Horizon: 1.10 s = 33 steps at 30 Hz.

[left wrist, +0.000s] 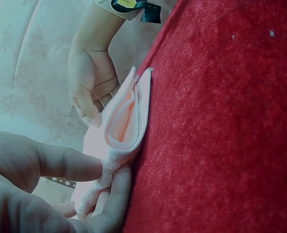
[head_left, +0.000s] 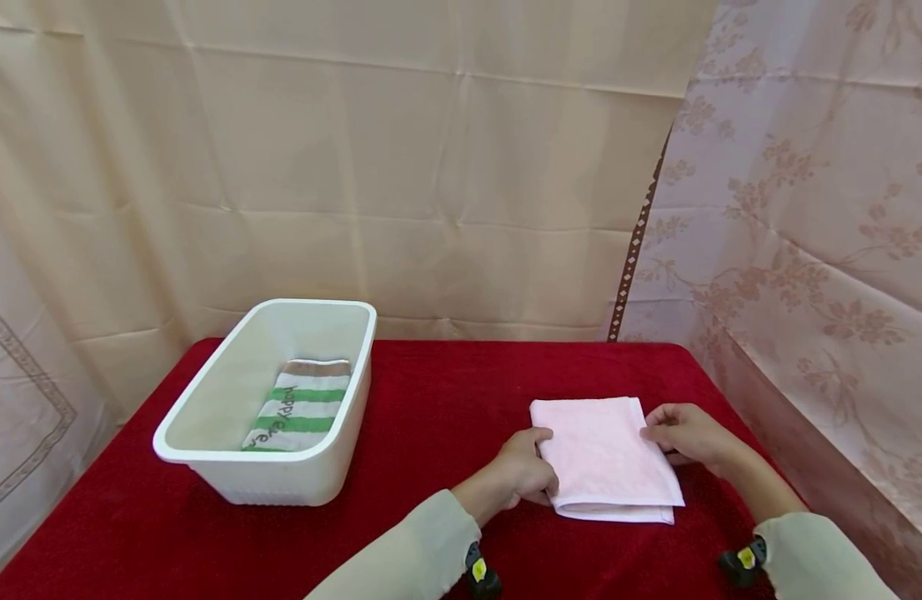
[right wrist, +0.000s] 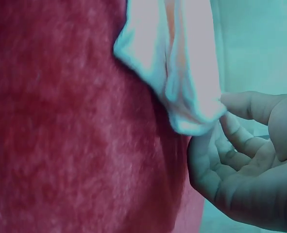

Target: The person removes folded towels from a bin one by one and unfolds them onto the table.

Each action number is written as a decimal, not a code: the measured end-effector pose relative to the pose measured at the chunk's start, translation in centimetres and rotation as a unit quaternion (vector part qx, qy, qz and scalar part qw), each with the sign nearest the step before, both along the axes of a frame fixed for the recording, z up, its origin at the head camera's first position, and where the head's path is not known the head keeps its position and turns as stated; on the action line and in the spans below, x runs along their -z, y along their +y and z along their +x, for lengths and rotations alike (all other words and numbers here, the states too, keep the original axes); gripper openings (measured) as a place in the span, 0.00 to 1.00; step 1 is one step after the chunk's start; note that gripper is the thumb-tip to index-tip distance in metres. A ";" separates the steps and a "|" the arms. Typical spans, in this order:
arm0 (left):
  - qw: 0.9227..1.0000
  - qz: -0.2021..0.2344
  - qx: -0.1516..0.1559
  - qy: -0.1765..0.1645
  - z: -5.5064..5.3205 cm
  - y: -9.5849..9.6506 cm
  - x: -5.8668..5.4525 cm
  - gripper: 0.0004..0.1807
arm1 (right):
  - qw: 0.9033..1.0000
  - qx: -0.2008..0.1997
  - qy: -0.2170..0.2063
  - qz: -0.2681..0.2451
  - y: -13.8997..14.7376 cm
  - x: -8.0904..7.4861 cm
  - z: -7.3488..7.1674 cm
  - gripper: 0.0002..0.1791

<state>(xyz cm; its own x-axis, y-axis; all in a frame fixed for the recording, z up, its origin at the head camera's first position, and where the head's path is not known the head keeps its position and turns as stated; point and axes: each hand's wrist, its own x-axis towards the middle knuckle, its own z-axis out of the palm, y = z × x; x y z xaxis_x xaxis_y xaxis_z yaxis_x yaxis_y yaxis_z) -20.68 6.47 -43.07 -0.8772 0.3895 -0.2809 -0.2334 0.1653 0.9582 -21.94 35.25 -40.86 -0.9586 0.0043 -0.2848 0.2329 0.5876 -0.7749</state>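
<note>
A folded pale pink towel (head_left: 607,454) lies on the right part of the red cloth. My left hand (head_left: 523,468) pinches its left edge, the thumb on top and fingers beneath, as the left wrist view shows. At the opposite edge my right hand (head_left: 689,435) holds the towel between thumb and index finger. The layered folds of the towel (left wrist: 121,126) stand out in the left wrist view, with one loop bulging open. In the right wrist view the gripped edge of the towel (right wrist: 196,121) hangs slightly above the cloth.
On the left stands a white plastic basin (head_left: 281,483). Inside it lies a folded towel with green and white stripes (head_left: 303,408) and dark lettering. The red cloth (head_left: 446,417) covers the table. Beige curtains (head_left: 431,167) hang behind, and a floral curtain (head_left: 821,208) closes off the right side.
</note>
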 end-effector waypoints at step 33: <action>1.000 0.020 0.003 -0.010 -0.3 0.0 0.1 0.45 | 0.998 0.050 -0.027 -0.025 0.2 1.2 -0.3 0.27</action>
<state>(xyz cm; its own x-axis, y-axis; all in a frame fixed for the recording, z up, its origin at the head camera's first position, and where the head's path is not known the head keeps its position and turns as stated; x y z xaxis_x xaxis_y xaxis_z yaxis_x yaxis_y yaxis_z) -20.94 6.47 -43.18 -0.8689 0.4060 -0.2831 -0.2521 0.1293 0.9590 -22.28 35.42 -42.09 -0.9372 0.0845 -0.3383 0.3311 0.5200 -0.7874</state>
